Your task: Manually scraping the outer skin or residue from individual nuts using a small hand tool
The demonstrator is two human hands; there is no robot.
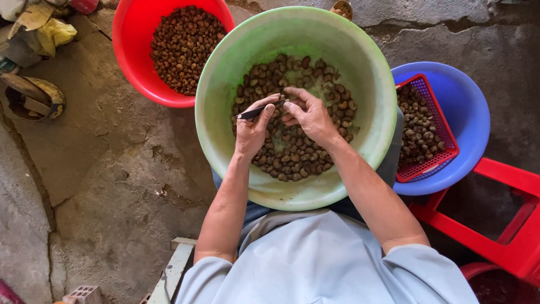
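The left hand point(251, 130) pinches a small dark knife point(254, 111) toward the right hand point(308, 115), whose fingertips close on one brown nut point(288, 105), both poised over the nut-filled green basin point(225, 73) directly beneath, likely so scraps drop in.

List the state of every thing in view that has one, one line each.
Green basin: upright on the lap, partly filled with brown nuts.
Left hand: closed on a small dark knife.
Right hand: fingers pinched on a nut at the knife tip.
Red basin: on the floor, holding nuts.
Red mesh basket: resting in the blue basin, holding nuts.
Red stool: standing, nothing on it.
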